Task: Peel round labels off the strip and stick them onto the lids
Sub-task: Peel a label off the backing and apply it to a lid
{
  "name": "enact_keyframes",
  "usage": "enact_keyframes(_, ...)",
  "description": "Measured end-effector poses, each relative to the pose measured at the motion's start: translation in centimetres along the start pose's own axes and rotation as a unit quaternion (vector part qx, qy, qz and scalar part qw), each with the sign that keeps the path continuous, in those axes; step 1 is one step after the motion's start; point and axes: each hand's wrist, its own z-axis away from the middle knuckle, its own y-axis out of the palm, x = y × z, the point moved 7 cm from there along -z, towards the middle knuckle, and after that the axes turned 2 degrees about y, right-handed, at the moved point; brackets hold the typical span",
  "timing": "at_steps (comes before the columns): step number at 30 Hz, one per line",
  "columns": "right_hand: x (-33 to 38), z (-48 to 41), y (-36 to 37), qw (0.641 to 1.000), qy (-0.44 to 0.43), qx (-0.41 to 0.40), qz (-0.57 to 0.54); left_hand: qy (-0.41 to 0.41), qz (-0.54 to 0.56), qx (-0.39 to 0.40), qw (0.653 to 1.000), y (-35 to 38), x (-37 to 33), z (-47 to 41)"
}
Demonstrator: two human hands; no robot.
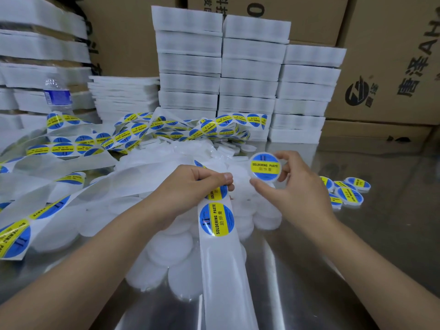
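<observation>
Small packing workshop or stockroom. Brown cartons (pixel 390 67) with printed logo and Chinese characters stacked high at back. White wrapped packs (pixel 250 75) in tall columns before them, more at left. Shiny steel table (pixel 381 234) in front. Bulk goods loose on it: heap of plain white lids (pixel 171 248), tangled strips (pixel 133 134) of blue-yellow "SOLDERING PASTE" labels, small pile of labelled lids (pixel 347 191) at right. Water bottle (pixel 57 96) among left stacks. Labelling by hand: left hand (pixel 197 184) pinches strip (pixel 221 258), right hand (pixel 292 186) holds labelled lid (pixel 265 167).
</observation>
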Motion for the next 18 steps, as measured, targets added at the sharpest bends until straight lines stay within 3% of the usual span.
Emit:
enact_keyframes(8,-7.6,-2.7,-1.1,0.967,0.148,-0.021,0.208,0.008,-0.011,0.019,1.000,0.3,-0.4,0.3)
enact_keyframes(18,-11.4,-2.5,-0.3,0.918,0.217,0.080,0.321,0.010,-0.001,0.033,0.999,0.5,-0.9,0.7)
